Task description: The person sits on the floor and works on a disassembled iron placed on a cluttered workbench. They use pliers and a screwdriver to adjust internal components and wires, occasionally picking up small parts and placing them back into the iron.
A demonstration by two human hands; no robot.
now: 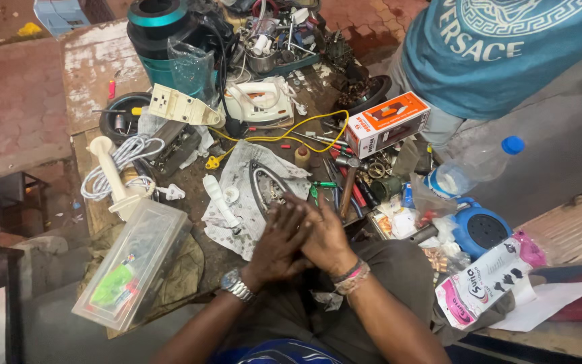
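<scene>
Just beyond clasped left hand point(279, 246) and right hand point(325, 237), holding nothing: upturned iron soleplate point(269, 189) on cloth point(237, 202). Probably heavy, rigid, slick metal; best gripped by its rim.

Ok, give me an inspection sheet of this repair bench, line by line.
Surface: worn wooden bench, crowded.
Job's things: iron soleplate on a grey cloth, just beyond the hands.
Clutter: clear plastic box, orange carton, hammer, plastic bottle, blue cable reel, white iron, teal appliance.
Fingers: left hand and right hand pressed together, holding nothing visible.
Cables: yellow wire, coiled white cord.
Surroundings: another person in a teal shirt beside the bench.
</scene>
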